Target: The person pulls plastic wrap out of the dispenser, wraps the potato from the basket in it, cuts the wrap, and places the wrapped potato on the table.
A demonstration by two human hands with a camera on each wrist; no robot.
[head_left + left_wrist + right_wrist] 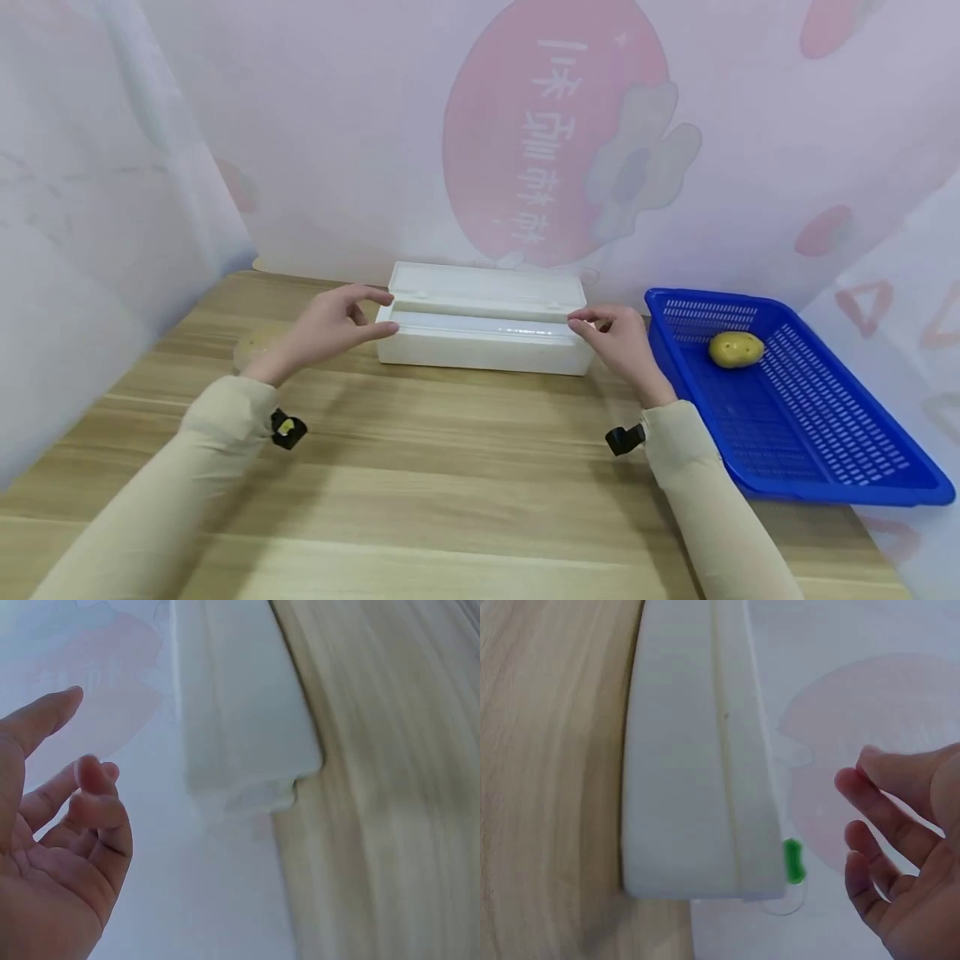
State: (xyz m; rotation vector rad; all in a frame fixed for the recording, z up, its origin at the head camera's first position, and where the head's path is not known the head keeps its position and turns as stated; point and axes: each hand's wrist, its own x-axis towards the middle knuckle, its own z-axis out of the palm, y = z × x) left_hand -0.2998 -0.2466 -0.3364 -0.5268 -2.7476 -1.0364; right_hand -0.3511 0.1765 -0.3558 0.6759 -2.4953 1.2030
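Note:
A long white box (480, 346) stands at the back of the table, its lid (487, 283) raised against the wall cloth. Inside lies a shiny white roll, like cling film (517, 328). At the box's left end is my left hand (333, 323), thumb and forefinger apart with nothing between them. My right hand (618, 337) is over the right end, thumb and forefinger tips close together. In the right wrist view those fingertips meet above the box (682, 765), and nothing shows between them. A small green piece (793, 861) shows beside the box there.
A blue plastic basket (720, 425) with one potato (737, 350) in it sits at the right of the wooden table (450, 500). Behind my left wrist a pale yellowish rounded thing (251, 346) is partly hidden. Printed cloth (337, 125) hangs behind the table.

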